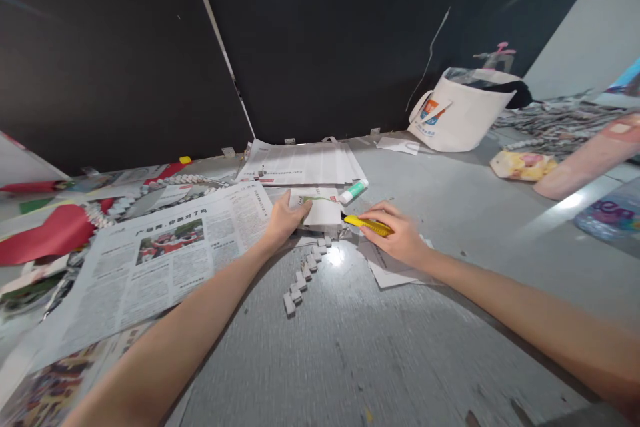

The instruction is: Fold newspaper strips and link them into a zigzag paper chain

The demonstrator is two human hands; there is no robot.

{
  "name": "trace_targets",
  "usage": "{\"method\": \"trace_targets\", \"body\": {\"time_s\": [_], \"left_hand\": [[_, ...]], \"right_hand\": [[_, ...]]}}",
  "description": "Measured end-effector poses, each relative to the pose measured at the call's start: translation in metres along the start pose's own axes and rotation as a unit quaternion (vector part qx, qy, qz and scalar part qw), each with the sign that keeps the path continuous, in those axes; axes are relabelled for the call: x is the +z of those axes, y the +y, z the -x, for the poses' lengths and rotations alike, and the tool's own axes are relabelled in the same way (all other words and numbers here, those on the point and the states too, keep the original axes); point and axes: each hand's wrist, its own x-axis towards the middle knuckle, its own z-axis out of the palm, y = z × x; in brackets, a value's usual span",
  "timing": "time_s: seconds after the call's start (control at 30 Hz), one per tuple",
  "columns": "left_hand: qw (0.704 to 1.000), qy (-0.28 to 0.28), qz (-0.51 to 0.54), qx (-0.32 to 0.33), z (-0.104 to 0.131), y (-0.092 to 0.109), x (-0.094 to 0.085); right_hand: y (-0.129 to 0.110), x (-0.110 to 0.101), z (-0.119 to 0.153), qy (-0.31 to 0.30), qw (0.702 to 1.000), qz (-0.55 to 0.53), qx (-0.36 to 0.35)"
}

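Observation:
My left hand (pixel 287 219) grips the left end of a small folded piece of white paper (pixel 323 213), its thumb on top. In my right hand (pixel 397 232) is a yellow utility knife (pixel 370 224), the blade end at the paper's right edge. Just behind the knife lies a green and white glue stick (pixel 355 191). A zigzag strip of folded paper (pixel 303 278) rests on the grey table in front of the paper. Beneath my right hand are loose sheets of paper (pixel 387 265).
Newspaper sheets (pixel 210 233) spread across the left, near red paper (pixel 55 235) and a long folded-paper chain (pixel 135 197). More printed sheets (pixel 300 161) lie at the back by a black panel. A white bag (pixel 463 117) and a pink cylinder (pixel 585 160) stand or lie on the right.

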Motion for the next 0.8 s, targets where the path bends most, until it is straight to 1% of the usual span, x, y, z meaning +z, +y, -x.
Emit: {"method": "trace_targets", "body": {"time_s": [0.1, 0.17, 0.23, 0.27, 0.33, 0.43, 0.53, 0.6, 0.67, 0.73, 0.8], "left_hand": [[0.991, 0.022, -0.098, 0.09, -0.001, -0.007, 0.001], [0.978, 0.042, -0.164, 0.124, -0.001, -0.01, 0.003], [0.962, 0.042, -0.229, 0.142, 0.002, -0.009, 0.005], [0.954, 0.024, -0.255, 0.156, 0.004, -0.007, 0.006], [0.936, -0.041, -0.29, 0.195, 0.009, -0.003, 0.006], [0.899, -0.139, -0.331, 0.25, 0.014, 0.002, 0.006], [0.866, -0.207, -0.35, 0.291, 0.017, 0.004, 0.006], [0.858, -0.231, -0.349, 0.3, 0.017, 0.004, 0.005], [0.862, -0.239, -0.343, 0.287, 0.016, 0.005, 0.005], [0.869, -0.24, -0.335, 0.272, 0.016, 0.005, 0.005], [0.875, -0.228, -0.332, 0.269, 0.015, 0.004, 0.005]], "right_hand": [[0.003, 0.001, 0.001, -0.054, 0.999, 0.008, 0.003], [0.005, 0.002, 0.002, -0.072, 0.997, 0.01, 0.004], [0.006, 0.002, 0.002, -0.074, 0.997, 0.013, 0.004], [0.006, 0.002, 0.002, -0.069, 0.998, 0.013, 0.002], [0.007, 0.001, 0.002, -0.069, 0.998, 0.009, -0.004], [0.008, 0.0, 0.001, -0.095, 0.995, 0.0, -0.011], [0.008, -0.002, 0.0, -0.118, 0.993, -0.009, -0.018], [0.006, -0.003, 0.0, -0.123, 0.992, -0.012, -0.022], [0.004, -0.003, 0.0, -0.117, 0.993, -0.013, -0.013], [0.003, -0.003, 0.0, -0.107, 0.994, -0.016, 0.004], [0.002, -0.002, -0.001, -0.092, 0.995, -0.014, 0.019]]}}
